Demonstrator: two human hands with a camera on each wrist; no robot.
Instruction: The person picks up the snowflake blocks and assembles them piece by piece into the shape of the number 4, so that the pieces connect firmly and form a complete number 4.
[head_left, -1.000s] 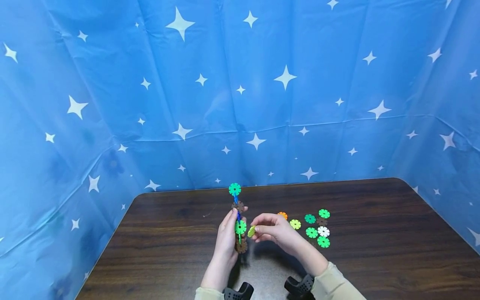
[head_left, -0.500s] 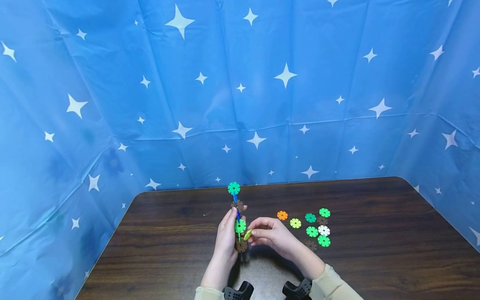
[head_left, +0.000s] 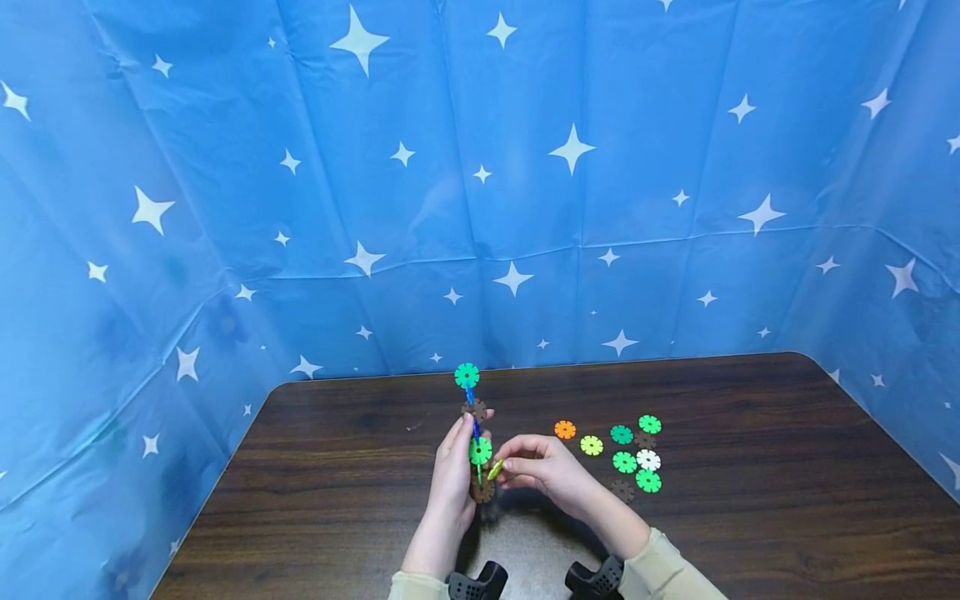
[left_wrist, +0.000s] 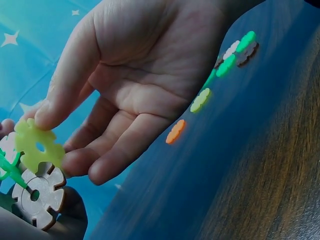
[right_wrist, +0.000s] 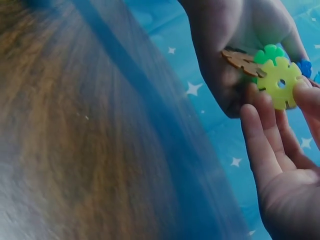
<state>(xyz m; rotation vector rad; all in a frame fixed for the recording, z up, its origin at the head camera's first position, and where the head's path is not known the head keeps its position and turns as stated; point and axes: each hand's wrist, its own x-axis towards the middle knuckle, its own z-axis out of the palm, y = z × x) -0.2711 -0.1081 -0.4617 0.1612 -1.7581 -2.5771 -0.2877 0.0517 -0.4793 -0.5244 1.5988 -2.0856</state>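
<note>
My left hand (head_left: 448,479) grips a chain of slotted, flower-shaped plastic discs in front of me. A teal-green disc (head_left: 467,375) tops it, with blue and brown ones below, then a bright green disc (head_left: 480,451). At the chain's near end is a brown disc (left_wrist: 44,200), joined to a green disc seen edge-on. Between thumb and fingers, my right hand (head_left: 551,477) pinches a yellow disc (left_wrist: 36,145). In the left wrist view its lower rim meets the top of the brown disc. The right wrist view shows the yellow disc (right_wrist: 280,91) overlapping the green one.
Right of my hands, loose discs lie on the dark wooden table (head_left: 337,467): an orange one (head_left: 565,430), a yellow one (head_left: 592,446), a white one (head_left: 648,460) and several green and brown ones. A blue star-patterned curtain (head_left: 420,208) hangs behind the table.
My right hand has moved left and brought the yellow disc up to the chain's brown end disc. The yellow disc has turned more edge-on in the head view. The left hand stays put.
</note>
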